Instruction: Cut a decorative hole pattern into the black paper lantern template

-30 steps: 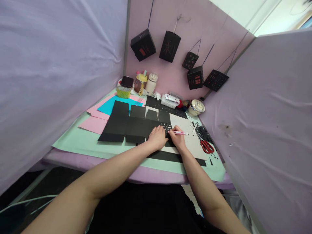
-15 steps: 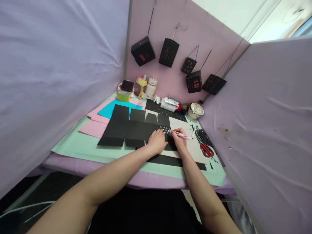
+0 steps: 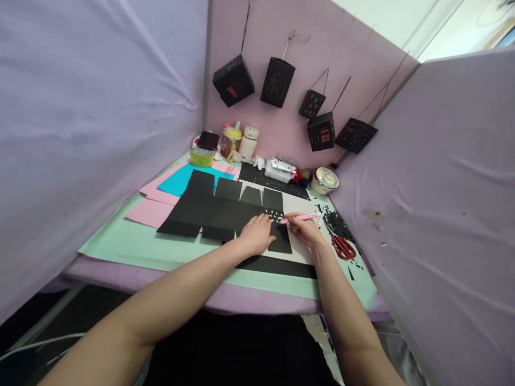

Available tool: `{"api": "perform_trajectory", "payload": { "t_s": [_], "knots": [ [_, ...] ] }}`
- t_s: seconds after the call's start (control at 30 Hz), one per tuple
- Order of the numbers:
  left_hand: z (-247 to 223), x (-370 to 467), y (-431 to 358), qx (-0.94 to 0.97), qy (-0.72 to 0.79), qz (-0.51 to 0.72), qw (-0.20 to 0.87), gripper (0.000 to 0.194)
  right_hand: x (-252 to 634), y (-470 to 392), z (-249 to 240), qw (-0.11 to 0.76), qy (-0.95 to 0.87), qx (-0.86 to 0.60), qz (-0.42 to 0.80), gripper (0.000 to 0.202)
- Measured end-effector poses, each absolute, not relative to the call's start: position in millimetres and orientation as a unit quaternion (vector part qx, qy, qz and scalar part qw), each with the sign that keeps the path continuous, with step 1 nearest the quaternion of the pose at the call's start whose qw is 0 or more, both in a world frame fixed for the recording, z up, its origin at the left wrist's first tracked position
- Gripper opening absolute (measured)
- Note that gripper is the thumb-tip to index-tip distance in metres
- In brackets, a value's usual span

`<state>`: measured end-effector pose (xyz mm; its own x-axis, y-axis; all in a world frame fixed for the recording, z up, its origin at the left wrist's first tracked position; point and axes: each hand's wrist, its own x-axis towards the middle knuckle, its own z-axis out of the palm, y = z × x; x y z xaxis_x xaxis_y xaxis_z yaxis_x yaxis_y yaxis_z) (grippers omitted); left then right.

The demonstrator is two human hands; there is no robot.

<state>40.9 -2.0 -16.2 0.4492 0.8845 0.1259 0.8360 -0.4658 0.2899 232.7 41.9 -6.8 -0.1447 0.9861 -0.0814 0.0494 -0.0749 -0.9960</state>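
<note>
Right fingers [image 3: 294,221]: pinching pen [image 3: 308,216] | right edge, black card [image 3: 227,213]: pale sheet [image 3: 298,205] beyond

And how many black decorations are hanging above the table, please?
5: the leftmost decoration; the second beside it; the small third further right; the fourth just below it; the fifth rightmost.

One wide head-worn view, facing forward and down, left hand [image 3: 256,235] and right hand [image 3: 304,229] mid-distance
</note>
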Motion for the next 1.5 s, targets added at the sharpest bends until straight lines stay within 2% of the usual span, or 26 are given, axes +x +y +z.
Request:
{"api": "perform_trajectory", "payload": {
  "t_s": [0.07,0.17,0.87,1.5],
  "knots": [
    [-15,39,-1,0.855,0.493,0.127,0.097,0.052,233,45,-7,0.405,-0.545,-0.48,0.556,0.019],
    [-14,36,2,0.859,0.484,0.127,0.107,0.051,233,49,-12,0.416,-0.559,-0.466,0.545,0.014],
    [-10,35,3,0.864,0.477,0.112,0.121,0.051,231,46,-12,0.374,-0.618,-0.494,0.483,0.014],
    [-13,35,6,0.868,0.471,0.118,0.106,0.051,228,46,-13,0.394,-0.634,-0.524,0.411,0.017]
  ]
}}
